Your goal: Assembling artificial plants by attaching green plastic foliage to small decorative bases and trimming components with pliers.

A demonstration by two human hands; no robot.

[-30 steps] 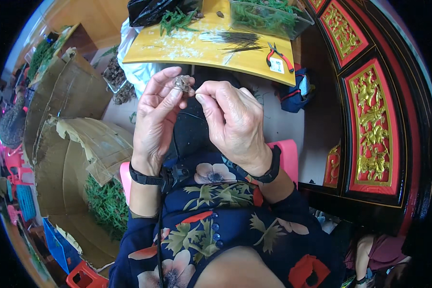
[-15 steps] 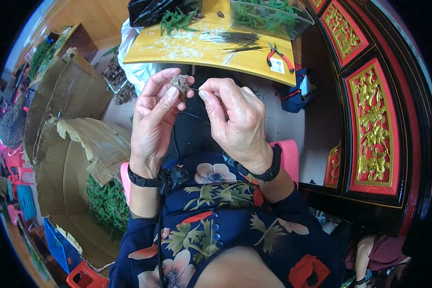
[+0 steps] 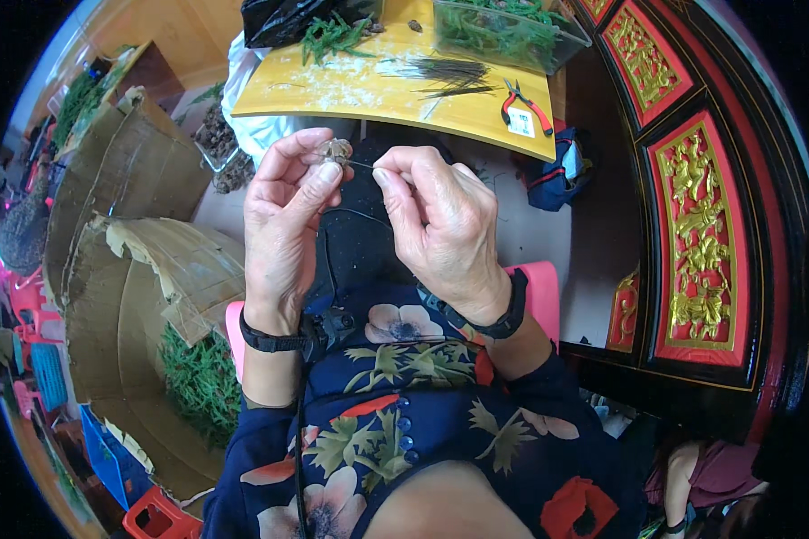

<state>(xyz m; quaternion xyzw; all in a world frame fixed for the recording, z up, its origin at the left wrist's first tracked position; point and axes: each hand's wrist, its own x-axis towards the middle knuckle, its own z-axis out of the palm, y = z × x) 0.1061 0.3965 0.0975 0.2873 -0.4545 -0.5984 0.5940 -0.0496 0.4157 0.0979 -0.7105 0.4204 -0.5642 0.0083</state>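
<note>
My left hand pinches a small brown pine cone between thumb and fingers, in front of the yellow table's near edge. A thin dark wire runs across from the cone to my right hand. The thumb and forefinger of that hand are closed on the wire, with the other fingers curled. How the wire sits around or against the cone is partly hidden by my left thumb and fingers.
On the yellow table lie a bunch of dark wires, red-handled pliers and green sprigs. A clear bin holds more greenery. An open cardboard box stands at left, a carved red-and-gold panel at right.
The pine cone has turned in my left hand, whose fingers have drawn in closer around it. More of the wire shows across the cone. My right hand has barely moved.
</note>
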